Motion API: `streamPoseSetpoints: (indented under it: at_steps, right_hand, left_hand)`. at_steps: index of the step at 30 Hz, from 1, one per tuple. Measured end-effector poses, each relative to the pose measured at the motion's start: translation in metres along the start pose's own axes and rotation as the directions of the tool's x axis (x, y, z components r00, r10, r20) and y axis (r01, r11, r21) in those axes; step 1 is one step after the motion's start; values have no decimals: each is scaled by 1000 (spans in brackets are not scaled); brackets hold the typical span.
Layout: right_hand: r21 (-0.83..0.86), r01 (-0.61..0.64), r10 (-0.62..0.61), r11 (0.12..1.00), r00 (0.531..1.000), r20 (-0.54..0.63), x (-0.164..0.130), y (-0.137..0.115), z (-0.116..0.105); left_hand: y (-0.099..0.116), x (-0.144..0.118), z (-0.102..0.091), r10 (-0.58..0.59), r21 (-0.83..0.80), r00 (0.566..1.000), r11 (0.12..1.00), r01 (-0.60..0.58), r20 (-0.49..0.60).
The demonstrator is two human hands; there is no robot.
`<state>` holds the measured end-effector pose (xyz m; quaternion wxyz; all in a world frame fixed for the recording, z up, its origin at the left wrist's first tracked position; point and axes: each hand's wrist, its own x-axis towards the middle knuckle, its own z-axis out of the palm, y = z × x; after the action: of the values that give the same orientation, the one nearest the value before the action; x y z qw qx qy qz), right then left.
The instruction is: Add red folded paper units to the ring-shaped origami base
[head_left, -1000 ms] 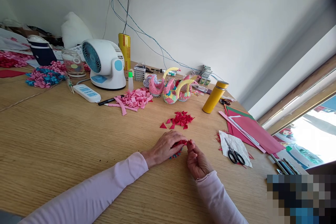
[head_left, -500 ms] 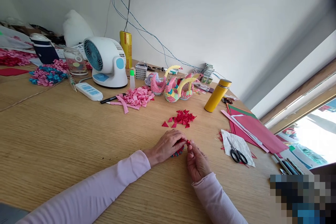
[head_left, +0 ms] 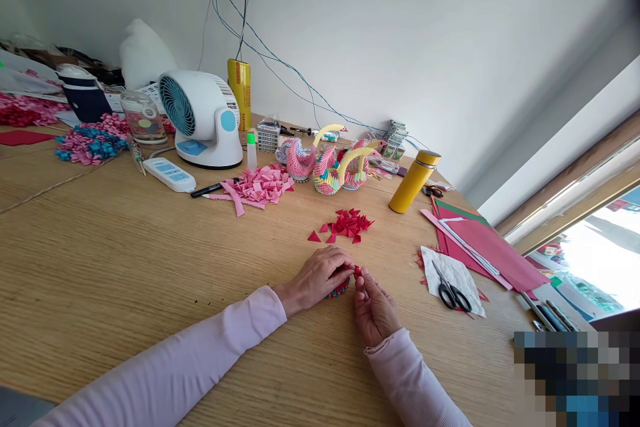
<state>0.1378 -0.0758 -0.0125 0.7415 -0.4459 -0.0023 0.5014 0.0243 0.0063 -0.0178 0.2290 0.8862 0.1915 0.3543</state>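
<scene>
My left hand (head_left: 320, 275) curves over a small red and blue piece of folded-paper work (head_left: 340, 290) on the table, its fingers closed round it and hiding most of it. At its right edge my right hand (head_left: 375, 310) pinches a red folded paper triangle (head_left: 357, 271) between thumb and fingertips. The triangle touches or nearly touches the left fingertips; I cannot tell if it is joined to the piece. Just beyond both hands lies a pile of red paper triangles (head_left: 347, 223).
Pink paper pieces (head_left: 265, 183) lie near folded-paper swans (head_left: 327, 170) at the back. A yellow flask (head_left: 415, 181) stands right of them. Scissors (head_left: 454, 296) rest on a white cloth beside red paper sheets (head_left: 493, 250). A white fan (head_left: 207, 120) stands at back left.
My right hand has shifted very slightly left with the red triangle. My left hand stays in place over the paper piece.
</scene>
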Motion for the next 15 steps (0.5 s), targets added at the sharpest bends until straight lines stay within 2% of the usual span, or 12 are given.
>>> streamPoseSetpoints:
  at_steps: [3, 8, 15]
  right_hand:
    - [-29, 18, -18, 999, 1000, 10, 1, 1, -1]
    - [32, -18, 18, 999, 1000, 8, -1, 2, 0]
    - [51, 33, -34, 998, 999, 25, -4, 6, 2]
  left_hand:
    - [0, 0, 0, -4, -5, 1000, 1000, 4, -1]
    - [-1, 0, 0, -20, -25, 1000, 999, 19, -9]
    - [-1, 1, -1, -28, -73, 1000, 997, 26, -15]
